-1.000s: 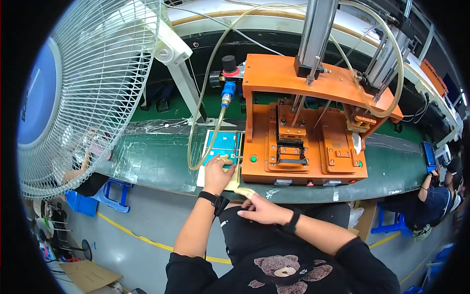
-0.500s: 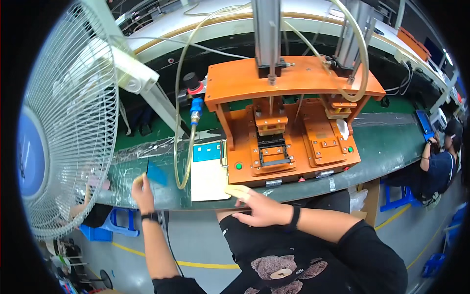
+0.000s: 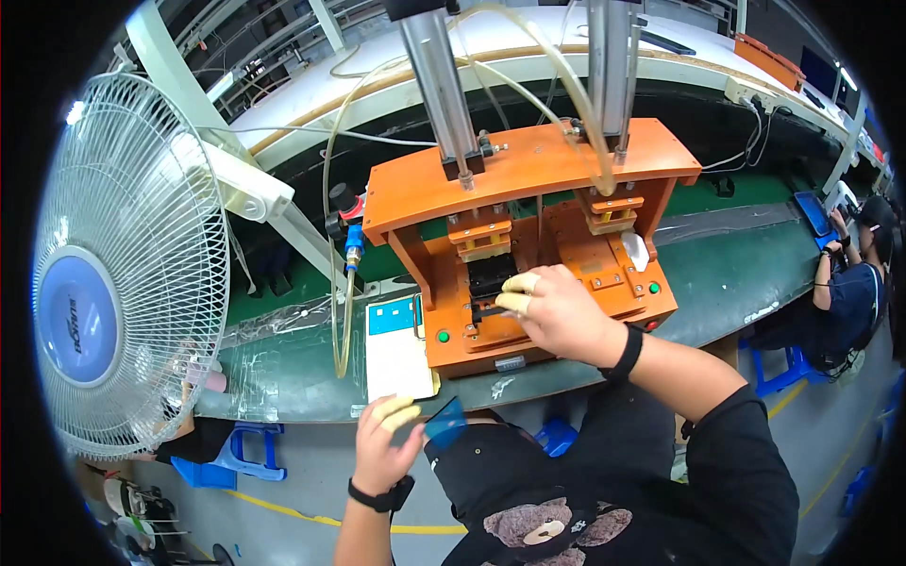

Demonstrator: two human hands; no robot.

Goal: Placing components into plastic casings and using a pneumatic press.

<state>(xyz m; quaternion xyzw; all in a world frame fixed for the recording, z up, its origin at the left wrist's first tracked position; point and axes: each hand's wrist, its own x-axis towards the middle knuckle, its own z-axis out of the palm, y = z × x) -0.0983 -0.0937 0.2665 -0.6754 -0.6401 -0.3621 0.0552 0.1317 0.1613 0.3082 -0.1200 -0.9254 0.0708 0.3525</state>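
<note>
In my left hand, a thin, see-through blue sheet is pinched near the table's front edge. Pale yellow covers sit on some fingertips of both hands. My right hand reaches into the orange press, fingers bent together at a black frame-like part in its left station. What those fingertips grip, if anything, is hidden. Left of the press lies a white pad with a blue card at its top.
A large fan stands at the left. A looped air hose hangs by a blue fitting. The press has green buttons on its front. Another person sits at the far right of the green table.
My left hand has moved right and nearer to me with the blue sheet. My right hand has left the pad's lower corner and reached up and right into the press. The view has shifted.
</note>
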